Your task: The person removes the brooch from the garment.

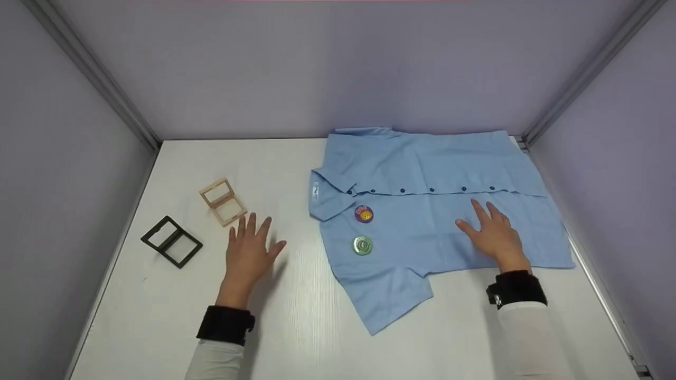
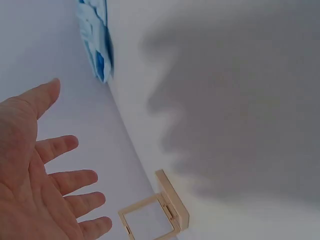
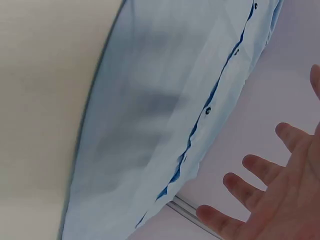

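With fingers (image 1: 479, 211) spread apart and empty on right hand (image 1: 496, 237) and left hand (image 1: 248, 254); with a blue shirt (image 1: 401, 227) beneath the right, nearer fingers, stretching lengthwise mostly to their left; with a tan case (image 1: 222, 200) just beyond the left fingers, plainly lid-up only in the left wrist view.

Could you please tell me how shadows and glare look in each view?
Head: a pale sheen on the white table, with soft shadow beside the left grip; left wrist: a broad, soft-edged shadow across the table; right wrist: blurry, dim shadow patches on the blue shirt.
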Available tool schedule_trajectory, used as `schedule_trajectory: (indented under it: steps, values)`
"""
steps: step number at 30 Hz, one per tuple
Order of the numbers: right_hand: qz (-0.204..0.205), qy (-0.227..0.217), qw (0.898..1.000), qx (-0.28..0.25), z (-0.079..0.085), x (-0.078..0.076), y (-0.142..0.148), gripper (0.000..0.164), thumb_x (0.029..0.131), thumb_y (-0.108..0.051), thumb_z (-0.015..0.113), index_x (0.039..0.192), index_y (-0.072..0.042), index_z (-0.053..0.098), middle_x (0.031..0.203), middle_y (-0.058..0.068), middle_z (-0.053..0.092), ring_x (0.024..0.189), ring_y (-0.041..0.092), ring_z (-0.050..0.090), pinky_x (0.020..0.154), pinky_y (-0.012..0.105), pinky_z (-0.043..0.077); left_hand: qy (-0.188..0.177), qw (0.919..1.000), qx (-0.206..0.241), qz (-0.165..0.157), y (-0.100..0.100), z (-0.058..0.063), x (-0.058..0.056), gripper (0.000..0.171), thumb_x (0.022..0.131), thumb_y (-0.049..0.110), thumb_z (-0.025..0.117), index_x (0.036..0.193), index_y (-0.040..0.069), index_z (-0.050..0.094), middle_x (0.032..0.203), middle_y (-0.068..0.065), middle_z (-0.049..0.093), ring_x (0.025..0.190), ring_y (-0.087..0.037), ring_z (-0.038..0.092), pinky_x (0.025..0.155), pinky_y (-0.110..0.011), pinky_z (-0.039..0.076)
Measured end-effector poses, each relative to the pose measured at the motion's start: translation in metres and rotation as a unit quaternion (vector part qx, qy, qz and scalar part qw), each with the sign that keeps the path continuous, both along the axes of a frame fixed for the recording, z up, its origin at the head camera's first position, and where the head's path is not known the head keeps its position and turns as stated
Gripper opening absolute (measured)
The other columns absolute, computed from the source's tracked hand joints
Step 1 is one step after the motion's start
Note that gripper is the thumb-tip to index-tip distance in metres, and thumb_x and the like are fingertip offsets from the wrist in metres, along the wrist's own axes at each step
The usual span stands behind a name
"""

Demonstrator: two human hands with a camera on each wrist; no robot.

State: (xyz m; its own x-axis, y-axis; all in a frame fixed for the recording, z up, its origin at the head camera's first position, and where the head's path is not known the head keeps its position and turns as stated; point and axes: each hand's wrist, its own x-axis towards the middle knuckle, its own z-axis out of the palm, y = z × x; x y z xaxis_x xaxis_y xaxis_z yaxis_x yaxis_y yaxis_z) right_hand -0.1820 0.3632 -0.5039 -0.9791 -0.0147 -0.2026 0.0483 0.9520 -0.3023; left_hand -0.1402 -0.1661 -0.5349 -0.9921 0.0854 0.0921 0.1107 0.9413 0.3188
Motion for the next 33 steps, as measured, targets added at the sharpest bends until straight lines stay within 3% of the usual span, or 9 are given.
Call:
schedule_trajectory:
  steps: [6,11,20,27,33]
  values:
    - [0.013,-0.027,1.0,0.004,-0.014,0.003,-0.01,0.092,0.093,-0.073,0.036,0.157,-0.009,0.017,0.154,0.033,0.013,0.136,0.057,0.017,0.097,0.076,0.027,-0.005,0.9995,-0.009,-0.031,0.027,-0.008,0.002,0.062,0.092,0.046,0.065,0.134,0.001,0.056,0.138,-0.028,0.049,0.131,-0.046,0.041,0.107,-0.063,0.029]
    - [0.017,-0.043,0.999,0.007,-0.025,0.005,-0.018,0.088,0.094,-0.069,0.039,0.155,-0.007,0.025,0.154,0.031,0.016,0.137,0.056,0.017,0.1,0.074,0.025,-0.015,0.998,-0.016,-0.059,0.048,-0.016,0.001,0.058,0.092,0.046,0.065,0.131,0.003,0.059,0.135,-0.025,0.053,0.13,-0.044,0.044,0.106,-0.062,0.031]
    - [0.029,-0.064,0.998,0.001,-0.033,0.01,-0.027,0.067,0.097,-0.041,0.057,0.149,-0.003,0.038,0.151,0.034,0.022,0.135,0.057,0.02,0.101,0.073,0.025,-0.008,0.9923,-0.038,-0.117,0.093,-0.024,-0.001,0.048,0.09,0.043,0.068,0.12,0.005,0.064,0.128,-0.02,0.057,0.126,-0.041,0.048,0.105,-0.06,0.033]
    - [0.039,-0.069,0.997,0.009,-0.039,0.011,-0.029,0.068,0.096,-0.037,0.061,0.15,-0.003,0.036,0.152,0.034,0.02,0.135,0.057,0.019,0.1,0.074,0.026,-0.046,0.9865,-0.052,-0.148,0.115,-0.027,-0.004,0.058,0.093,0.041,0.064,0.138,0.007,0.054,0.147,-0.019,0.043,0.139,-0.035,0.034,0.111,-0.059,0.026]
    - [0.043,-0.07,0.997,0.008,-0.04,0.01,-0.028,0.069,0.096,-0.037,0.06,0.151,-0.003,0.035,0.152,0.035,0.019,0.135,0.058,0.019,0.1,0.073,0.026,-0.057,0.9812,-0.072,-0.169,0.118,-0.03,-0.004,0.063,0.094,0.044,0.063,0.144,0.009,0.049,0.15,-0.016,0.04,0.14,-0.031,0.034,0.11,-0.058,0.027]
